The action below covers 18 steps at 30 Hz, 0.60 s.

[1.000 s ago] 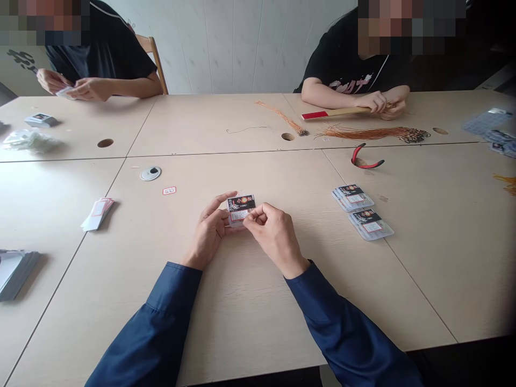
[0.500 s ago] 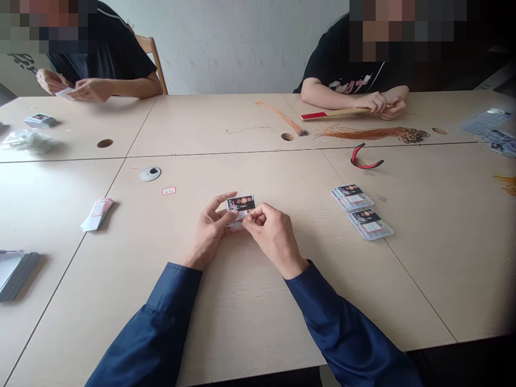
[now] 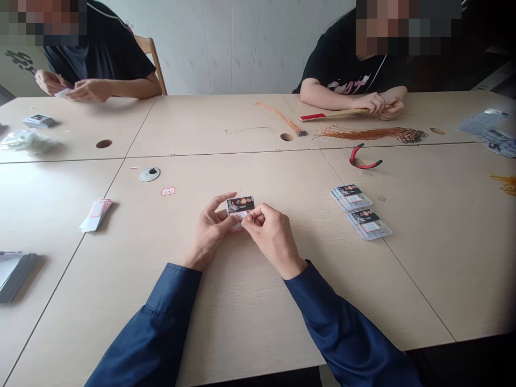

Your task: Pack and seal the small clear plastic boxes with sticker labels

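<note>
Both my hands hold a small clear packet point(image 3: 241, 205) with a black printed card just above the table's middle. My left hand point(image 3: 210, 232) grips its left edge with thumb and fingers. My right hand point(image 3: 271, 235) is curled, its fingertips pinching the packet's lower right part. Two stacks of the same packets point(image 3: 360, 208) lie to the right on the table point(image 3: 242, 301).
A small red-edged label point(image 3: 168, 191) and a stack of white labels point(image 3: 97, 213) lie to the left, near a round cable cover point(image 3: 149, 174). Red-handled pliers point(image 3: 364, 157) and bundles of orange strings point(image 3: 371, 133) lie farther back. Two other people work at the far side.
The packet has sunk slightly lower between my hands, with more of it covered by my fingers. My hands stay in the same place.
</note>
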Available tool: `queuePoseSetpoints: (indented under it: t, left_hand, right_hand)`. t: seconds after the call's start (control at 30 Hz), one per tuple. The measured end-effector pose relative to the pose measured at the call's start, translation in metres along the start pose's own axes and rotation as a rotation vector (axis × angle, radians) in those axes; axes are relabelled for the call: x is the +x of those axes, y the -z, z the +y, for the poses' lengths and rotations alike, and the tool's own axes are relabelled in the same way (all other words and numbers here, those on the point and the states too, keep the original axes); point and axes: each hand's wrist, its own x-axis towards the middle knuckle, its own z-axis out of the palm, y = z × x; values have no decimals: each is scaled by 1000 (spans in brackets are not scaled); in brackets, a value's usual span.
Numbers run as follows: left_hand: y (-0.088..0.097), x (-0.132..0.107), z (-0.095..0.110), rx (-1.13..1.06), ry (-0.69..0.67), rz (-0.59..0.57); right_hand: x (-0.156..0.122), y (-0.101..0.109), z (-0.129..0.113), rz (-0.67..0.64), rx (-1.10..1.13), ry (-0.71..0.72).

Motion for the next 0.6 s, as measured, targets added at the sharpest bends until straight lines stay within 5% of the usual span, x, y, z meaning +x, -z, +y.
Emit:
queuePoseSetpoints:
  t: [0.6]
  left_hand:
    - [1, 1, 0, 4, 3, 18]
  right_hand:
    - [0, -1, -1, -2, -32, -43]
